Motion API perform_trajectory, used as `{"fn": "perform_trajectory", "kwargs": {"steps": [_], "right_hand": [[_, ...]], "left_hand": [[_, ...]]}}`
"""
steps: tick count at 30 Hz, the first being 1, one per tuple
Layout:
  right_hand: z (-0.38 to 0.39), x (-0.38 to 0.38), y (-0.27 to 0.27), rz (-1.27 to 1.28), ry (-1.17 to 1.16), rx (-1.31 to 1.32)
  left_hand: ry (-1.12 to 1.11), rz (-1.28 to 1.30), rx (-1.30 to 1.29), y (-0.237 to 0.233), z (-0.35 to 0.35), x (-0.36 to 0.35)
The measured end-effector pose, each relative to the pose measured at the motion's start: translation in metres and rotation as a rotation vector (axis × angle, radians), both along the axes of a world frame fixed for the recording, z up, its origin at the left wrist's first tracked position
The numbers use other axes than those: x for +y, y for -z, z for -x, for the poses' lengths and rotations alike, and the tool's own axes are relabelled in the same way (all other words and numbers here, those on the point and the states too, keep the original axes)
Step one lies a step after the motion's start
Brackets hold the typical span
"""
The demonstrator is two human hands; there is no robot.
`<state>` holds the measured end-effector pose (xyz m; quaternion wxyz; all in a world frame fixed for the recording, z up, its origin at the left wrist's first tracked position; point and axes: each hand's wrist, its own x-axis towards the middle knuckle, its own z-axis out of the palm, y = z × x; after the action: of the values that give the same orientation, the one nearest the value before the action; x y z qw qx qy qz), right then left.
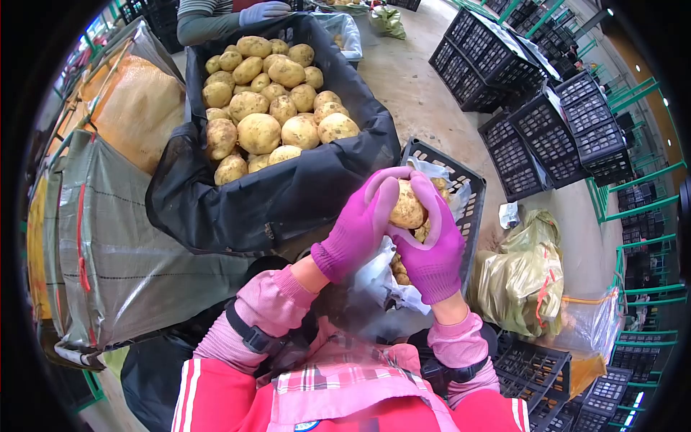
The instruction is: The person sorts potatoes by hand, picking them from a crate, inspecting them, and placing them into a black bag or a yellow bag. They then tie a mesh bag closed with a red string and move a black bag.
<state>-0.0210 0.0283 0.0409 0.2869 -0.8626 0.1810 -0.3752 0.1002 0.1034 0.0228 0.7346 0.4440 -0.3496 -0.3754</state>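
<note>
A potato sits between my two gloved hands, above a black plastic crate. My left hand, in a pink and lilac glove, has its fingers curled round the potato's left side. From the right, my right hand closes on the same potato, with fingers and thumb bent about it. Below and partly hidden by my hands, the crate has a pale plastic liner and more potatoes. Ahead to the left, a large container with a black cloth lining holds a heap of potatoes.
A person's gloved hand rests near the container's far edge. Stacked black crates stand on the right. Yellowish plastic bags lie to the right of my crate. A large grey-green sack is on my left.
</note>
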Motion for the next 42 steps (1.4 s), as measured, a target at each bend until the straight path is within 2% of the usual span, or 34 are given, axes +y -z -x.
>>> {"fn": "perform_trajectory", "kwargs": {"steps": [3,4,5,6,8,9,11,12,13,15,18,21,22,25,26,27,29,31,32,34,37,39,40,42], "right_hand": [[-0.006,0.009,-0.006,-0.091,0.008,-0.027],[-0.006,0.011,-0.007,-0.106,0.016,-0.023],[-0.006,0.012,-0.007,-0.12,0.026,-0.021],[-0.005,0.012,-0.007,-0.031,0.015,0.02],[-0.008,0.013,-0.008,0.149,-0.027,0.095],[-0.011,0.015,-0.011,0.232,-0.071,0.13],[-0.011,0.019,-0.021,0.393,-0.155,0.193],[-0.013,0.01,-0.025,0.296,-0.237,0.173],[-0.015,0.001,-0.029,0.2,-0.321,0.16],[-0.026,-0.005,-0.027,-0.135,-0.288,0.093],[-0.038,-0.005,-0.036,-0.61,-0.281,0.003],[-0.035,0.01,-0.045,0.101,-0.31,0.096],[-0.032,0.01,-0.044,0.135,-0.381,0.177],[-0.048,-0.005,-0.047,0.161,-0.457,0.176],[-0.062,-0.013,-0.046,0.086,-0.449,0.09],[-0.081,-0.019,-0.048,-0.002,-0.38,0.054],[-0.139,-0.041,-0.048,0.102,-0.328,0.028],[-0.205,-0.066,-0.029,0.239,-0.298,0.054],[-0.234,-0.074,-0.019,0.312,-0.22,0.157],[-0.279,-0.085,0.0,0.439,-0.129,0.327],[-0.306,-0.095,0.014,0.672,-0.021,0.909],[-0.309,-0.109,0.017,0.663,-0.008,1.0],[-0.31,-0.11,0.016,0.75,0.003,1.005],[-0.319,-0.099,0.001,0.75,-0.004,1.18]], "left_hand": [[-0.239,-0.043,-0.646,0.006,-0.016,0.001],[-0.16,-0.087,-0.419,0.0,-0.014,0.004],[-0.089,-0.147,-0.356,-0.009,-0.014,0.009],[-0.016,-0.207,-0.292,-0.018,-0.014,0.014],[-0.141,-0.052,-0.515,0.002,-0.012,0.016],[-0.342,0.163,-0.807,0.025,-0.011,0.016],[-0.052,0.058,-0.505,0.02,-0.014,0.018],[0.057,-0.013,-0.35,0.018,-0.015,0.018],[0.017,0.012,-0.643,0.028,-0.01,0.014],[-0.399,0.089,-0.804,0.028,0.004,0.009],[-0.372,0.053,-0.44,0.008,-0.001,0.012],[-0.311,-0.07,-0.002,-0.004,-0.013,0.018],[-0.281,-0.054,0.008,-0.009,-0.023,0.024],[-0.569,-0.072,-0.22,-0.005,-0.034,0.023],[-0.613,-0.027,-0.216,-0.001,-0.044,0.023],[-0.535,-0.125,0.009,-0.027,-0.042,0.038],[-0.618,0.042,-0.028,-0.029,-0.037,0.042],[-0.646,0.148,-0.236,-0.023,-0.028,0.044],[-0.655,0.161,-0.337,-0.026,-0.025,0.047],[-0.595,0.199,-0.339,-0.023,-0.026,0.05],[-0.582,0.232,-0.416,-0.019,-0.037,0.057],[-0.543,0.217,-0.41,-0.024,-0.042,0.064],[-0.501,0.192,-0.38,-0.031,-0.045,0.07],[-0.433,0.183,-0.382,-0.031,-0.05,0.075]]}}
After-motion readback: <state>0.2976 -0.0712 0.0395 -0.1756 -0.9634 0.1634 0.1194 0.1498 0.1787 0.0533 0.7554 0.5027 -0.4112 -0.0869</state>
